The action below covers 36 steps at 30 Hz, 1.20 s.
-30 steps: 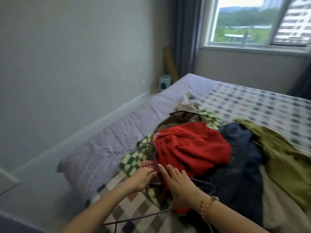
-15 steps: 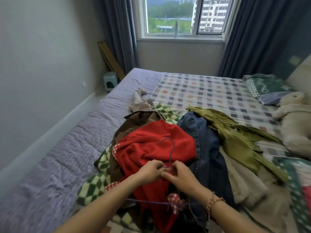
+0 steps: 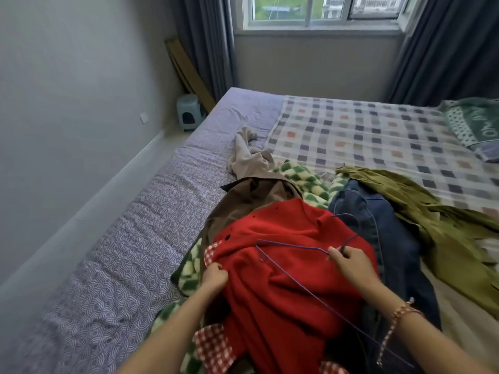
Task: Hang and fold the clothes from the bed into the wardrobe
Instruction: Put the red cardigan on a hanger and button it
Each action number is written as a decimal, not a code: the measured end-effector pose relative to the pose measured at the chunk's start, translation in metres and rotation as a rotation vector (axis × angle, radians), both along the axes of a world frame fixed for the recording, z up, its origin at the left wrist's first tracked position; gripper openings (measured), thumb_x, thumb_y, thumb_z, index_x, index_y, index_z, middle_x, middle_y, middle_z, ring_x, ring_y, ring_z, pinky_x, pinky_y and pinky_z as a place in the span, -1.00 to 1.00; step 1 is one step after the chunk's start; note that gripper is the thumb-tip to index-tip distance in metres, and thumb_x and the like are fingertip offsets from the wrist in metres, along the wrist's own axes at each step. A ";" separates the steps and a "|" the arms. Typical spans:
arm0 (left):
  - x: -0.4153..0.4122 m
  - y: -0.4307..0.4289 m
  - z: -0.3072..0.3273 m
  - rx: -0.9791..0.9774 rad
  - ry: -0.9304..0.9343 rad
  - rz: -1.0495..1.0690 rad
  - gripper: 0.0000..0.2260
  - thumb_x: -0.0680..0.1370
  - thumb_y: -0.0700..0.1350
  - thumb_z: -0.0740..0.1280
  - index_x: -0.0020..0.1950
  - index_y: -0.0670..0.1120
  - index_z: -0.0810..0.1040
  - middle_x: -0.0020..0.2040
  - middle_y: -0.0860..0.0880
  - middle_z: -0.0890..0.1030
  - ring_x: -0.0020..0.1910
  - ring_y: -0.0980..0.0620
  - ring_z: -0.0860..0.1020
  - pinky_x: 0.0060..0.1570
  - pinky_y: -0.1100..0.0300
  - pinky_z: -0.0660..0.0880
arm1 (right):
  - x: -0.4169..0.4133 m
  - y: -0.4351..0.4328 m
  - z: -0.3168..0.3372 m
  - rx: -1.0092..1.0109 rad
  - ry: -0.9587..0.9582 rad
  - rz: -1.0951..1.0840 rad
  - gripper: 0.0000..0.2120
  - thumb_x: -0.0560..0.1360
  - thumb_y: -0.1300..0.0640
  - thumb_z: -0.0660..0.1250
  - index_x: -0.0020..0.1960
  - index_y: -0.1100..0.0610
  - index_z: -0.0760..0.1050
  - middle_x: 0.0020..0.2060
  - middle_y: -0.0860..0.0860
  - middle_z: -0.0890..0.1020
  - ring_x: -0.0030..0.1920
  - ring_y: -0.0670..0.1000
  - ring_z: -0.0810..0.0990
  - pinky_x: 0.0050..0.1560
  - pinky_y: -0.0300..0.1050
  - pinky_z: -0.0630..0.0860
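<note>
Your left hand (image 3: 214, 276) is gripping the left edge of the red fleece sweater (image 3: 270, 228), and your right hand (image 3: 351, 261) is pinching the thin purple wire hanger (image 3: 294, 247) that's resting across the sweater's top.

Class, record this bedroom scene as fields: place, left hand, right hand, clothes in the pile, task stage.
place: bed below a window
left hand: pinches the edge of the red top
right hand: holds a purple wire hanger near its neck, over the red top
pile: red top uppermost; brown garment, jeans, olive garment, checked fleece around it
stage: hanger not yet inside the red top; wardrobe not in view
</note>
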<state>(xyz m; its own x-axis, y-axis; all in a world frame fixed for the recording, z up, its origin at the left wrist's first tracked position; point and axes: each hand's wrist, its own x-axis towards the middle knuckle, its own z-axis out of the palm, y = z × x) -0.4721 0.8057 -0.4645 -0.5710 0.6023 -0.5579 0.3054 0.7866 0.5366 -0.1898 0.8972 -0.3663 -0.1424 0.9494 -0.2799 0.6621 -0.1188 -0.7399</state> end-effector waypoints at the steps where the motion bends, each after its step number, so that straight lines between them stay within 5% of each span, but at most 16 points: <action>1: 0.001 -0.001 -0.011 -0.025 -0.036 0.033 -0.66 0.56 -0.22 0.18 0.32 -0.26 0.41 0.32 -0.23 0.45 0.30 -0.14 0.42 0.22 0.18 0.33 | 0.000 0.005 -0.001 -0.002 0.020 -0.007 -0.68 0.52 0.13 0.31 -0.41 0.03 0.52 -0.48 -0.06 0.51 -0.34 -0.01 0.47 -0.30 -0.17 0.32; 5: 0.007 0.006 -0.047 -0.014 -0.287 0.348 -0.60 0.63 -0.13 0.11 0.39 -0.34 0.30 0.37 -0.28 0.38 0.34 -0.19 0.38 0.30 0.13 0.32 | -0.012 0.027 -0.012 -0.036 0.088 -0.003 -0.72 0.49 0.15 0.35 -0.40 0.07 0.55 -0.54 -0.08 0.47 -0.45 -0.09 0.38 -0.35 -0.17 0.29; 9: 0.006 0.010 -0.079 0.069 -0.514 0.741 -0.46 0.59 0.12 0.15 0.34 -0.32 0.38 0.29 -0.27 0.47 0.25 -0.22 0.46 0.26 -0.05 0.40 | -0.023 0.034 -0.017 -0.074 0.142 -0.013 -0.73 0.51 0.14 0.32 -0.36 0.11 0.55 -0.50 -0.03 0.47 -0.51 -0.16 0.36 -0.42 -0.24 0.28; 13: 0.004 0.008 -0.080 0.168 -0.594 0.877 -0.64 0.51 -0.02 0.34 0.16 -0.26 0.52 0.09 -0.20 0.58 0.03 -0.16 0.57 0.09 -0.03 0.50 | -0.034 0.029 -0.008 -0.146 0.261 -0.064 -0.80 0.53 0.15 0.30 -0.22 0.24 0.54 -0.46 0.01 0.45 -0.67 -0.20 0.27 -0.60 -0.40 0.16; 15: 0.009 0.001 -0.050 0.173 -0.547 0.738 -0.83 0.52 -0.20 0.32 0.03 -0.27 0.56 -0.07 -0.18 0.59 -0.11 -0.11 0.55 -0.09 0.12 0.48 | -0.042 0.021 0.001 -0.179 0.322 -0.067 -0.83 0.52 0.17 0.31 -0.20 0.24 0.50 -0.45 0.03 0.43 -0.68 -0.20 0.24 -0.63 -0.40 0.14; 20: 0.026 -0.015 0.018 0.303 -0.002 0.393 -0.77 0.56 -0.18 0.27 -0.03 -0.36 0.56 0.00 -0.30 0.61 0.03 -0.21 0.54 -0.02 0.08 0.37 | -0.059 -0.008 0.020 -0.238 0.344 0.041 -0.68 0.46 0.29 0.37 -0.35 0.13 0.29 -0.55 0.04 0.36 -0.71 -0.18 0.21 -0.68 -0.34 0.13; 25: 0.082 -0.025 0.102 0.597 -0.280 0.194 -0.71 0.58 -0.19 0.24 -0.36 -0.10 0.43 -0.39 -0.01 0.48 -0.32 0.05 0.41 -0.22 0.14 0.32 | -0.062 -0.047 0.043 -0.267 0.345 0.259 -0.69 0.34 0.37 0.46 -0.23 0.18 0.31 -0.52 0.04 0.47 -0.63 -0.09 0.38 -0.61 -0.29 0.28; 27: 0.106 -0.031 0.135 0.695 -0.520 0.133 -0.78 0.56 -0.22 0.26 -0.27 -0.12 0.55 -0.33 -0.01 0.59 -0.28 0.08 0.51 -0.21 0.23 0.43 | -0.060 -0.062 0.049 -0.209 0.337 0.297 -0.62 0.22 0.29 0.53 -0.16 0.26 0.34 -0.38 0.07 0.56 -0.45 -0.05 0.54 -0.46 -0.19 0.49; 30: 0.137 -0.040 0.178 0.819 -0.701 -0.062 -0.85 0.56 -0.25 0.25 -0.04 -0.16 0.63 -0.04 -0.10 0.64 -0.02 0.03 0.58 0.08 0.19 0.47 | -0.049 -0.073 0.056 -0.006 0.379 0.294 -0.54 0.11 0.09 0.43 -0.02 0.21 0.52 -0.17 0.09 0.67 -0.12 0.06 0.66 -0.07 0.08 0.59; 33: 0.141 -0.040 0.202 0.880 -0.647 -0.260 -0.78 0.58 -0.30 0.19 0.14 -0.14 0.55 0.23 -0.08 0.53 0.23 0.05 0.48 0.31 0.20 0.35 | -0.028 -0.076 0.107 0.060 0.480 0.111 -0.75 0.11 0.22 0.27 -0.21 0.18 0.51 -0.43 -0.04 0.59 -0.39 -0.04 0.54 -0.40 -0.15 0.48; 36: 0.134 -0.031 0.203 0.913 -0.275 -0.495 -0.61 0.50 -0.38 0.25 0.25 -0.04 0.47 0.28 0.01 0.47 0.31 0.11 0.41 0.37 0.11 0.30 | 0.004 -0.082 0.173 -0.137 0.637 0.004 -0.84 0.04 0.42 0.15 -0.41 0.26 0.38 -0.60 0.05 0.42 -0.58 0.02 0.39 -0.58 -0.31 0.30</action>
<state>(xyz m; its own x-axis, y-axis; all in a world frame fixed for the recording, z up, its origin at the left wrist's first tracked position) -0.3386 0.7747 -0.2614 -0.0727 0.9864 0.1474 0.2589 -0.1241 0.9579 -0.1860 0.8156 -0.1935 -0.3243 0.9101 -0.2579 0.0994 -0.2383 -0.9661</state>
